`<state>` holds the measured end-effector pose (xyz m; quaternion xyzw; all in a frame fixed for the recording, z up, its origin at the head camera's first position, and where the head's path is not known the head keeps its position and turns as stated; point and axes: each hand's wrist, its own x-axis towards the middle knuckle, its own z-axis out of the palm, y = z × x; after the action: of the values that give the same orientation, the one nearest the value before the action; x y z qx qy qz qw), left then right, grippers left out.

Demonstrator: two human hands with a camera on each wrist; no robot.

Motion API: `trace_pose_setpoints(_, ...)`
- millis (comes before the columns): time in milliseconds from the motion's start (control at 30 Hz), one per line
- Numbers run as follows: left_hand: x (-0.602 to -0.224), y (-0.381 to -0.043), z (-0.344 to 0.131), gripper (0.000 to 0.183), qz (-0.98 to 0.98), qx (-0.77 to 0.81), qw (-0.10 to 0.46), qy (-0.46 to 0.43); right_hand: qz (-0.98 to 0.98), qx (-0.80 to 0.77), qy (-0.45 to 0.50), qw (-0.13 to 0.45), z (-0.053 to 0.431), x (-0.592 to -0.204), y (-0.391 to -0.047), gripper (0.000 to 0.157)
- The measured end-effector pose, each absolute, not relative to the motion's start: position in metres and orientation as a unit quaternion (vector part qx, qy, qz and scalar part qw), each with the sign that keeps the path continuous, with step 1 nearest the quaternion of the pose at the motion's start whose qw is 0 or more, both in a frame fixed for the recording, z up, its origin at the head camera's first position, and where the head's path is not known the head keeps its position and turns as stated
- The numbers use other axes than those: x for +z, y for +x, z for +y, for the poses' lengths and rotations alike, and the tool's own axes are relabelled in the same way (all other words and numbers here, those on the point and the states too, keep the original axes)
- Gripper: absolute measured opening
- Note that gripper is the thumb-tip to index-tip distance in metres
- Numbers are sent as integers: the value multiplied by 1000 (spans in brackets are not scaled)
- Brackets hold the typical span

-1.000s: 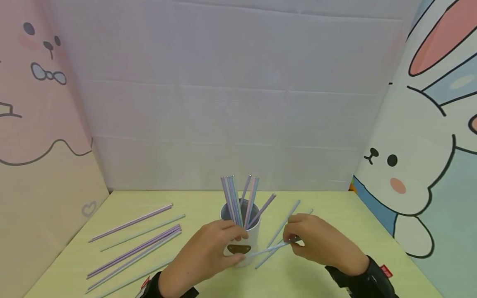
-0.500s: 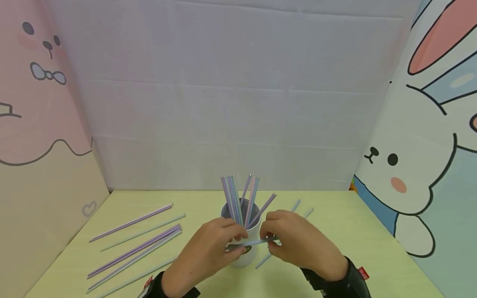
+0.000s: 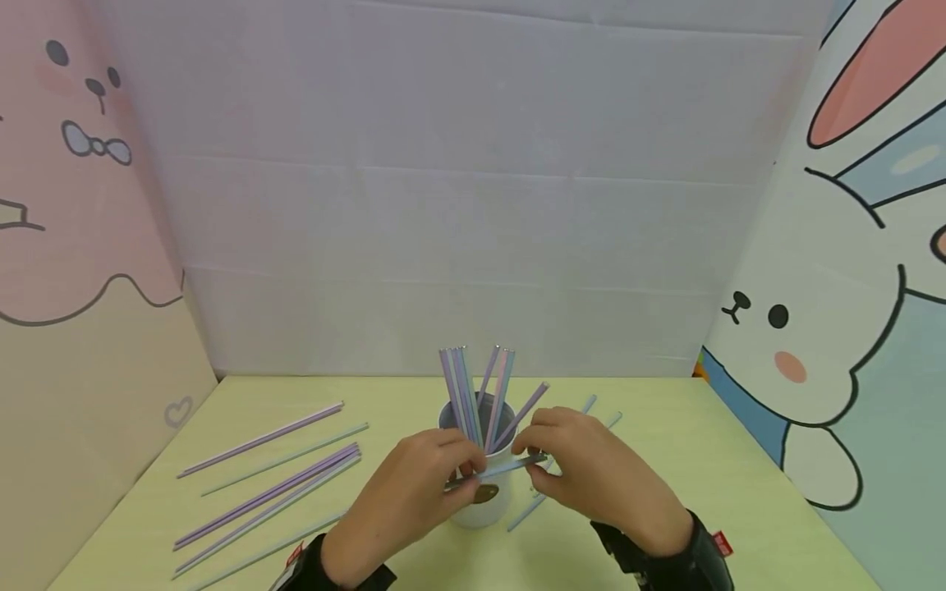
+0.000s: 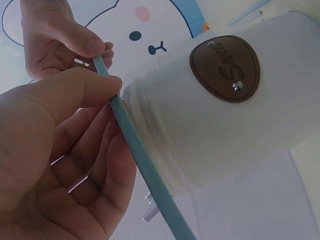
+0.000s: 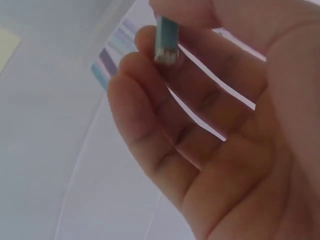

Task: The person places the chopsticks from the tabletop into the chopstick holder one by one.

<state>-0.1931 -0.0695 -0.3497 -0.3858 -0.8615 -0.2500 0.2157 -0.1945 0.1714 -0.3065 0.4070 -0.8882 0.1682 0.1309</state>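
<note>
Spreading beneath everything, the pale yellow desk [image 3: 739, 460] carried loose pieces whose places matched those of a second before. Above it, the right hand [image 3: 591, 468] had come in toward the left hand [image 3: 410, 480], bringing a slim, straight, blue-green stick [image 3: 506, 467] across the front of a white, smooth-sided cylindrical cup [image 3: 479, 517]. Both hands were pinched on that stick, the left partway along, the right close to one end; it seemed steadied by two grips, outside the cup and slightly tilted.

The cup stood upright. Inside were slender lilac, pink and pale-blue sticks [image 3: 462, 398], some bunched tightly at the left of the mouth, others leaning rightward, one lilac piece reaching well past the rim.

On the desk's left lay thin lilac sticks [image 3: 267, 496] and pale-green sticks [image 3: 284, 460]; on its right, two pale-blue sticks [image 3: 589, 405] ran partly hidden behind the right hand. Smallest was the cup's brown, rounded patch [image 4: 227, 70], bearing script and a shiny stud [image 4: 237, 86].
</note>
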Motion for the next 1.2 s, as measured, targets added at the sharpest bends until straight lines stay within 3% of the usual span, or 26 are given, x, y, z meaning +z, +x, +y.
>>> trace_pose_setpoints(133,-345,-196,-74,14,-859,-263,229,-376,-907,173,364,118,188,-305,-200,25)
trace_pose_setpoints(267,-338,-199,-79,16,-852,-295,231,-364,-926,209,313,38,202,-315,-211,33)
trace_pose_setpoints(433,-328,-205,-88,18,-834,-362,224,-351,-890,327,305,-91,193,-354,-240,67)
trace_pose_setpoints(567,-316,-211,-92,17,-814,-407,241,-338,-836,423,321,-140,176,-383,-256,88)
trace_pose_setpoints(733,-294,-221,-93,15,-782,-462,269,-320,-787,492,340,-150,164,-399,-262,104)
trace_pose_setpoints(1000,-252,-221,-77,16,-733,-546,298,-274,-753,528,376,-114,153,-409,-265,111)
trace_pose_setpoints(1200,-260,-239,-66,17,-723,-575,292,-248,-763,515,380,-85,151,-413,-265,111)
